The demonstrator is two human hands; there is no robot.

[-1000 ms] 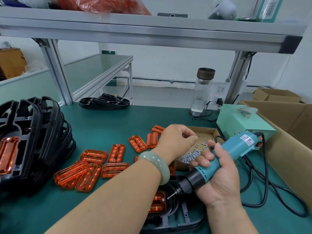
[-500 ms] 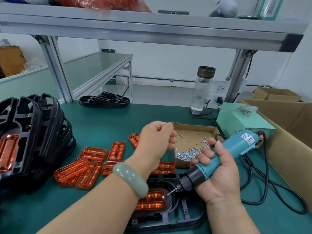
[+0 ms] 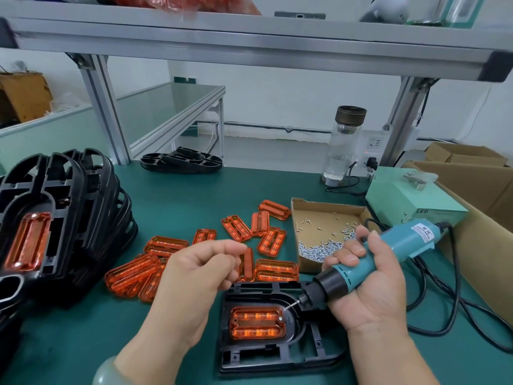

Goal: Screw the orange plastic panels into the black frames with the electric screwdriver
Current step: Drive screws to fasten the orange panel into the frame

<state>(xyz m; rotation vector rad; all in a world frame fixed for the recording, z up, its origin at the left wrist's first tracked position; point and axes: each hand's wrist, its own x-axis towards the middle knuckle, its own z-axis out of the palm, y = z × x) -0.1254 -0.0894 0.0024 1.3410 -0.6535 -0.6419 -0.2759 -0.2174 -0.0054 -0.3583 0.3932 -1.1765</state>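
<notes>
A black frame (image 3: pixel 277 357) lies flat on the green table in front of me, with an orange panel (image 3: pixel 256 322) seated in its recess. One screw head (image 3: pixel 280 318) shows at the panel's right end. My right hand (image 3: pixel 369 290) grips the teal electric screwdriver (image 3: pixel 388 254), tilted down to the left; its bit tip (image 3: pixel 287 307) hovers just above the panel's upper right corner. My left hand (image 3: pixel 200 273) hangs over the table left of the frame, thumb and forefinger pinched together on a small screw that barely shows.
Loose orange panels (image 3: pixel 166 245) lie scattered behind the frame. A stack of black frames (image 3: pixel 69 218) stands at the left, more frames (image 3: pixel 180 162) at the back. A cardboard tray of screws (image 3: pixel 327 218), green power box (image 3: pixel 410 201), glass bottle (image 3: pixel 344 145) and black cable (image 3: pixel 444 315) fill the right.
My left hand came back from the screw tray toward me and to the left, fingers pinched. The frame with its panel is now uncovered. The screwdriver stayed roughly in place.
</notes>
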